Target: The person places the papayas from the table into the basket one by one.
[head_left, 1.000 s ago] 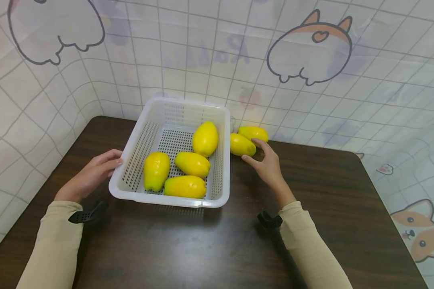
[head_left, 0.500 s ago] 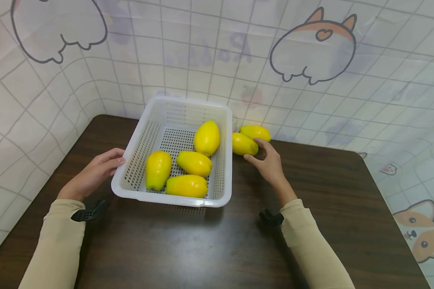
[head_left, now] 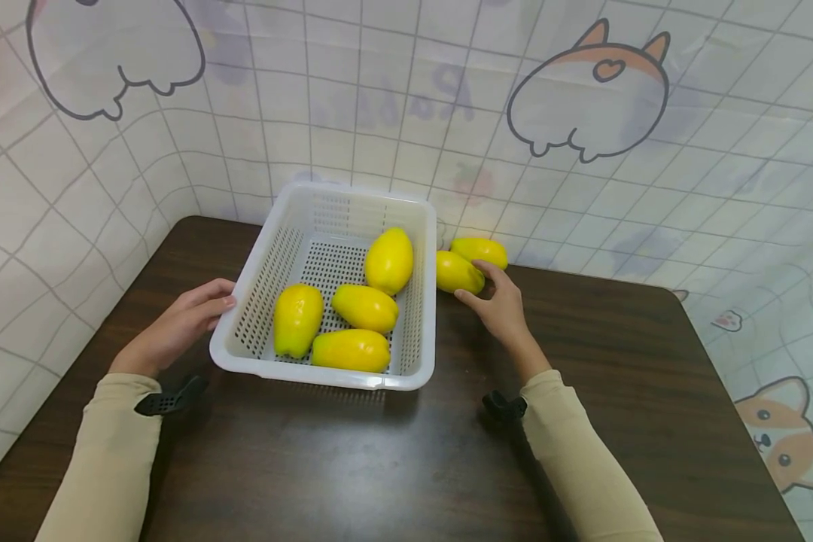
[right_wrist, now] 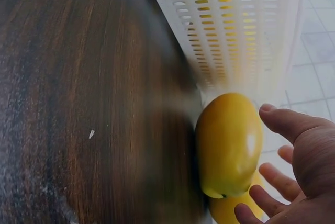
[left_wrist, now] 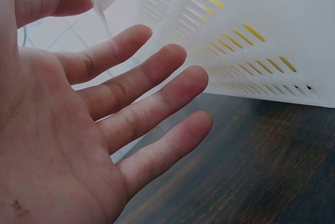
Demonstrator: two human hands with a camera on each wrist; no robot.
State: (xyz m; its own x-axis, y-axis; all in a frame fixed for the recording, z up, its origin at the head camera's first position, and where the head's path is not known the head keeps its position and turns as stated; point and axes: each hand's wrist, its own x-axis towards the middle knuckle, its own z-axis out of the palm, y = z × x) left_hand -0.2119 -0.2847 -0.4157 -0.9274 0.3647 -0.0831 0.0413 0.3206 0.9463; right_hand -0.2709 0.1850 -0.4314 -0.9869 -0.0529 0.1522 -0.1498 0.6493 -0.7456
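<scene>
A white perforated plastic basket [head_left: 260, 226] holds several yellow papaya-like fruits [head_left: 298, 320] with greenish ends. My left hand [head_left: 176, 324] is at the basket's left side, thumb at the rim. In the left wrist view, the fingers [left_wrist: 178, 85] of that hand extend loosely spread beside the basket wall. Two more yellow fruits lie right of the basket: a nearer one [head_left: 457, 272] and a farther one [head_left: 481, 250], partly behind it. My right hand [head_left: 501, 301] is beside the nearer fruit, thumb and fingers apart around its end. In the right wrist view nothing is pinched between them.
The dark wooden table [head_left: 379, 459] reaches back to a wall covered in grid-patterned cloth [head_left: 352, 90] with cartoon animals. This cloth also runs along the table's left side. Black wrist straps [head_left: 504, 406] circle both sleeves.
The head view has shifted slightly. The right hand has moved a touch left toward the nearer fruit. The left hand and the basket keep their places.
</scene>
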